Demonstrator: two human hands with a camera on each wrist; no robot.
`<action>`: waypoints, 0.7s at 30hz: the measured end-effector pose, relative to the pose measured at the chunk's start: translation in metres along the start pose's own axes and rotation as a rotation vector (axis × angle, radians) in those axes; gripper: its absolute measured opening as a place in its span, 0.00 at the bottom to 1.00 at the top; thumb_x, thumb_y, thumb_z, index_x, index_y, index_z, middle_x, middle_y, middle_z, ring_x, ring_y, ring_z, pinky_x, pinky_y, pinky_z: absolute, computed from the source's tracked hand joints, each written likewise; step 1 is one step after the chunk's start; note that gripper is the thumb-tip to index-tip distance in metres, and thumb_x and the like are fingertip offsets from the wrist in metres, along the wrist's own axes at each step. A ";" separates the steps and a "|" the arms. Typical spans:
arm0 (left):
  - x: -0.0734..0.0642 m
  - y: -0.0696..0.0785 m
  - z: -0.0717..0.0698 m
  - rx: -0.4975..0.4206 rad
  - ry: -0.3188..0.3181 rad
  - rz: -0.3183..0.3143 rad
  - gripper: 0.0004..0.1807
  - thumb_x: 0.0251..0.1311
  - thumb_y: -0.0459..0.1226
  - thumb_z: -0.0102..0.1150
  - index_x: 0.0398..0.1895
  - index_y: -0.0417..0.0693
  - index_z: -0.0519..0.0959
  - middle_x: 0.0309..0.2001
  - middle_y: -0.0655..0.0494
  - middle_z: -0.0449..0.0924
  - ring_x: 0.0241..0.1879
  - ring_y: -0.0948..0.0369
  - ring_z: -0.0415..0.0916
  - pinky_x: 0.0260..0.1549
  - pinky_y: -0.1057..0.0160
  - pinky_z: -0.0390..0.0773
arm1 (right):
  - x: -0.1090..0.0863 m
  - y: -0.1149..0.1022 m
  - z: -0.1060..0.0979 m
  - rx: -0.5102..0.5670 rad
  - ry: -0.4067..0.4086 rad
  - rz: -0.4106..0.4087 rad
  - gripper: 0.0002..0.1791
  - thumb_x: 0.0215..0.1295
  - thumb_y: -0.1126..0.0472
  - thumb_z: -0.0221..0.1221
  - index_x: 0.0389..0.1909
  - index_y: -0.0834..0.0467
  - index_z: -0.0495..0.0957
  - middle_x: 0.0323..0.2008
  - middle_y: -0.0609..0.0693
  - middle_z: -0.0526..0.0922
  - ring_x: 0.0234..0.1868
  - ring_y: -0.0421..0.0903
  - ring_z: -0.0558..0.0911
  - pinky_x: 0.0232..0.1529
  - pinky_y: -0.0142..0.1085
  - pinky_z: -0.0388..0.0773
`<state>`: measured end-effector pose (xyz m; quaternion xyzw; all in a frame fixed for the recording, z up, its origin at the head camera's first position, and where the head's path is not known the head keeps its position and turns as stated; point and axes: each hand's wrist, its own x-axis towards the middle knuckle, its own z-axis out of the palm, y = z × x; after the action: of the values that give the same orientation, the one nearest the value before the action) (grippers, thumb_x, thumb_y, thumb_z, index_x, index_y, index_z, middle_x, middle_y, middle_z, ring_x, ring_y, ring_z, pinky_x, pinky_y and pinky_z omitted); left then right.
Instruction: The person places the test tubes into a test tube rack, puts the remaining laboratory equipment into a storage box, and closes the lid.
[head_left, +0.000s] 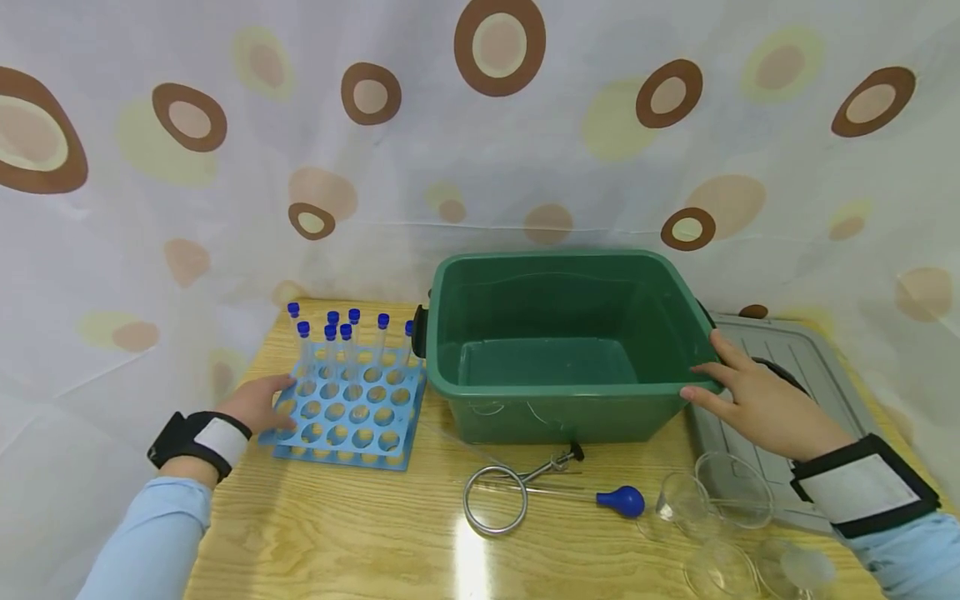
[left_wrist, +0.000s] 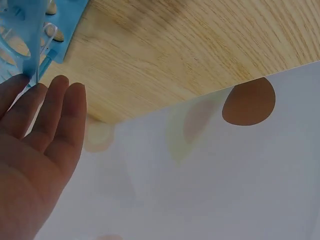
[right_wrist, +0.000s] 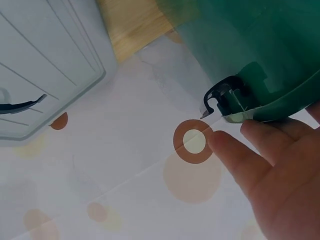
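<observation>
A light blue test tube rack [head_left: 348, 423] stands on the left of the table. Several clear test tubes [head_left: 352, 358] with blue caps are upright in its back rows. My left hand [head_left: 258, 404] touches the rack's left side, and in the left wrist view its fingers [left_wrist: 70, 110] are fairly straight, tips at the rack's edge. A green plastic bin [head_left: 555, 419] occupies the middle. My right hand [head_left: 776, 412] rests on the bin's right front corner with fingers spread over the rim. In the right wrist view those fingers [right_wrist: 240, 157] extend near a black side latch [right_wrist: 225, 92].
At the right lies a grey lid [head_left: 817, 367]. In front of the bin are a metal ring clamp [head_left: 543, 470] and a thin tube with a blue rubber bulb [head_left: 621, 501]. Several clear glass vessels [head_left: 682, 500] stand at front right. A patterned curtain [head_left: 525, 167] hangs behind.
</observation>
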<state>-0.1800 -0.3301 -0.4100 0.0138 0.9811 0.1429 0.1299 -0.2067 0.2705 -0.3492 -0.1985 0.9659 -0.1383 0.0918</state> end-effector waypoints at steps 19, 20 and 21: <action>-0.028 0.183 -0.015 -0.375 0.421 0.202 0.45 0.53 0.52 0.64 0.70 0.42 0.58 0.69 0.42 0.60 0.67 0.45 0.59 0.61 0.43 0.64 | -0.005 0.009 -0.007 -0.047 0.019 -0.023 0.33 0.68 0.43 0.49 0.55 0.71 0.71 0.69 0.75 0.44 0.55 0.72 0.69 0.39 0.50 0.76; -0.025 0.194 -0.012 -0.374 0.367 0.215 0.50 0.51 0.54 0.64 0.72 0.43 0.53 0.72 0.43 0.53 0.70 0.45 0.54 0.62 0.42 0.62 | -0.005 0.009 -0.007 -0.043 0.013 -0.020 0.34 0.68 0.42 0.49 0.55 0.71 0.71 0.69 0.75 0.43 0.56 0.72 0.69 0.40 0.51 0.75; -0.022 0.204 -0.008 -0.369 0.312 0.221 0.54 0.50 0.57 0.64 0.73 0.43 0.49 0.73 0.44 0.47 0.71 0.44 0.49 0.63 0.42 0.60 | -0.005 0.008 -0.006 -0.040 0.010 -0.021 0.34 0.68 0.42 0.49 0.55 0.71 0.71 0.69 0.75 0.44 0.56 0.72 0.69 0.40 0.51 0.75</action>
<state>-0.1625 -0.1384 -0.3393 0.0750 0.9392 0.3329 -0.0389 -0.2067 0.2811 -0.3455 -0.2100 0.9668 -0.1208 0.0816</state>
